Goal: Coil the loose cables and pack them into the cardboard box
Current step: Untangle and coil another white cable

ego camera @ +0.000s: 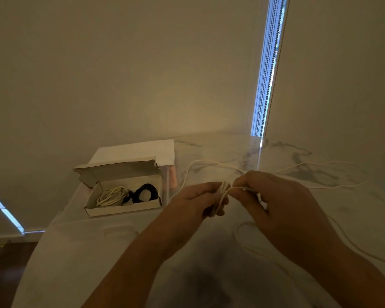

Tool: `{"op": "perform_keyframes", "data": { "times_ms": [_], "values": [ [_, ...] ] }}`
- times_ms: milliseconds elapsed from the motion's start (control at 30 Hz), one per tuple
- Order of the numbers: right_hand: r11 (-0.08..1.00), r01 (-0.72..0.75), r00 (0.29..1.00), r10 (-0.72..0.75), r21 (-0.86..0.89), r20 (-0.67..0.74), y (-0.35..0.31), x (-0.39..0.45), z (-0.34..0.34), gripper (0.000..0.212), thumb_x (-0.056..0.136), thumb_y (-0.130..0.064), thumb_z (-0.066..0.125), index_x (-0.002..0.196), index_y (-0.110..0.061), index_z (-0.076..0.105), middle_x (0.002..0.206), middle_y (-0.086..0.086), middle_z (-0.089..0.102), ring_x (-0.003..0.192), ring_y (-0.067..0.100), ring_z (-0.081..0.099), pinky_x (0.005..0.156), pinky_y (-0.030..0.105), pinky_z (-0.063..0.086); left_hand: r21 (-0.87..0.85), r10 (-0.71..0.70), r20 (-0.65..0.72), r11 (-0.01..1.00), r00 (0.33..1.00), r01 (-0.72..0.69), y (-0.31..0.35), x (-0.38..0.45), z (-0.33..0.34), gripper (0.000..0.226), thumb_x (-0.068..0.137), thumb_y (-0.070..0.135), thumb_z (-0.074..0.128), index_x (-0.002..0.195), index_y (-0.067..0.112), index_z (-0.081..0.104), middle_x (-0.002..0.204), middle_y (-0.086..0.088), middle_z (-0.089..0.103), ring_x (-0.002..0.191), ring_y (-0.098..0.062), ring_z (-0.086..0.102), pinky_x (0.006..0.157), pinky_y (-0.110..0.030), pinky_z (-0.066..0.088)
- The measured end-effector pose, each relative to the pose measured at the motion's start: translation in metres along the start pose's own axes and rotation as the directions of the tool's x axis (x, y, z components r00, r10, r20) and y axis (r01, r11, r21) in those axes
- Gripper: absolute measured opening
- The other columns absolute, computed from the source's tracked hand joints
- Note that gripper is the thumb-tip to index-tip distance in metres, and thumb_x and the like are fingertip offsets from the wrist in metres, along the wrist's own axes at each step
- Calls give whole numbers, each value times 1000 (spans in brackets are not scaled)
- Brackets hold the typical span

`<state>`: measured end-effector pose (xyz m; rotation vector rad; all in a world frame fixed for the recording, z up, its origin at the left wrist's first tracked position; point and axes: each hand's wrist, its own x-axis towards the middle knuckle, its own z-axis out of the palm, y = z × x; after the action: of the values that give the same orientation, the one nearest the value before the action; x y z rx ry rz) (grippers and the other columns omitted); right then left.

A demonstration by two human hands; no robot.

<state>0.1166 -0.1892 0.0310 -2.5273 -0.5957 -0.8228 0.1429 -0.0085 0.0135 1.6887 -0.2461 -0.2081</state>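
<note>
One white cable is being worked above the marble table — a small bundle of its turns is sitting pinched in the left hand, while the right hand is gripping a strand of it right beside that bundle, fingers curled round it. The two hands are almost touching. The rest of the cable is trailing loose: one loop is arcing away toward the wall, another is running out to the right across the tabletop, and more slack is lying on the table under the right forearm.

Left of the hands, well apart from them, one cardboard box is standing with its lid flap raised. Two coils are lying in it — a white coil on the left and a black coil on the right, side by side.

The box is sitting near the table's left edge, against a white block by the wall. Bare marble is lying between the box and the hands.
</note>
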Motion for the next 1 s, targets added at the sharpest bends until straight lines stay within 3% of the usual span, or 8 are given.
{"op": "perform_keyframes", "data": {
  "times_ms": [100,200,267,400,600,700,833,1000],
  "values": [
    [1000,-2,1000,2,20,0,9,2,-3,10,94,-39,57,91,-31,63,80,-17,60,67,4,51,59,13,36,-3,3,46,1000,999,-3,1,-2,0,32,98,35,50,100,16,74,88,0,70,88,-19,65,92,-39,53],
    [999,30,999,-31,-10,-16,13,3,-2,13,94,-37,53,92,-30,64,81,-16,57,70,5,47,63,10,31,227,66,149,969,987,-99,5,-7,0,35,89,56,51,106,33,70,90,11,70,86,-5,65,89,-29,54],
    [998,64,998,-65,-28,-21,15,4,-1,13,91,-32,54,93,-27,66,84,-13,57,73,6,46,65,12,31,360,71,183,923,981,-134,6,-9,0,25,94,51,51,111,39,66,95,9,70,87,-1,65,88,-27,53],
    [991,114,993,-115,-73,-9,27,8,3,24,94,-29,46,101,-24,69,94,-6,60,81,12,49,69,26,38,465,83,180,871,980,-159,5,-8,2,28,101,44,44,108,30,66,95,3,68,87,-4,63,91,-31,53],
    [982,90,996,-90,-166,7,47,9,12,30,87,-3,65,106,-26,67,100,-5,60,91,16,45,73,27,32,436,169,118,876,979,-204,2,-6,1,19,102,36,45,104,38,64,88,13,67,87,3,63,85,-17,51],
    [982,88,996,-92,-169,-13,48,10,12,27,85,-4,69,104,-24,70,100,-2,61,92,17,46,73,27,31,425,201,96,877,975,-223,3,-6,3,19,102,32,46,110,37,63,87,15,66,89,4,62,82,-8,47],
    [989,56,997,-64,-139,-52,45,11,12,20,85,-9,70,101,-22,73,99,3,63,86,21,55,66,24,33,416,243,96,871,965,-261,3,-6,5,22,102,30,47,116,33,63,97,11,67,93,0,61,85,-14,49],
    [998,-10,995,16,68,-95,41,10,13,23,94,-25,51,104,-24,72,100,-7,63,85,8,58,69,5,37,409,281,85,865,956,-291,3,-5,5,24,101,35,46,118,30,63,101,15,65,96,2,60,84,-12,47]
  ]
}}
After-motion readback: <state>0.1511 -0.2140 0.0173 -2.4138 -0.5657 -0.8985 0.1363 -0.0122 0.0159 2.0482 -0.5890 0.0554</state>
